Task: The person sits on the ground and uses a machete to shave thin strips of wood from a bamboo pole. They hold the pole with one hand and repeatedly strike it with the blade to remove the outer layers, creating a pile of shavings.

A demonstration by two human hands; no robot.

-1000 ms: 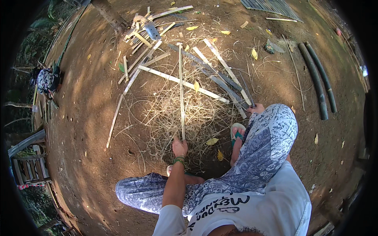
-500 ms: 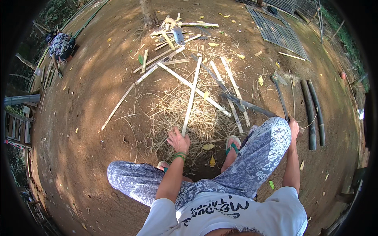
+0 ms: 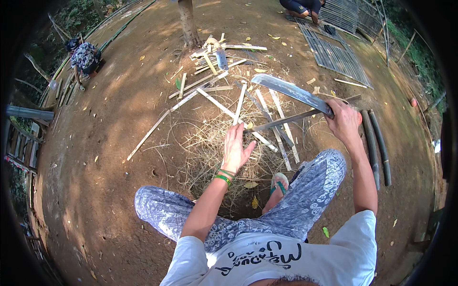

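Observation:
My right hand [image 3: 343, 120] is closed round the handle of a machete [image 3: 291, 90], its broad blade pointing left above the ground. A dark bamboo strip [image 3: 281, 121] slants beneath the blade and passes behind my right hand; whether that hand also grips it is hidden. Its left end reaches the fingers of my left hand [image 3: 234, 148], which are stretched out with the thumb apart. Past those fingertips runs a pale bamboo strip [image 3: 240, 102], its near end hidden by the hand. Thin curly shavings [image 3: 210, 143] are heaped beneath.
More strips [image 3: 284, 114] lie ahead, with a pile of split pieces [image 3: 210, 62] by a tree trunk [image 3: 188, 24]. Two dark poles [image 3: 377, 148] lie right. A slatted bamboo panel [image 3: 334, 52] is far right, near one crouching person [image 3: 303, 7]; another person [image 3: 85, 59] crouches far left.
My right hand has lifted the machete from beside my right knee and swung its blade leftward. My left hand has moved forward. The dark strip has shifted, its left end now at my left fingers.

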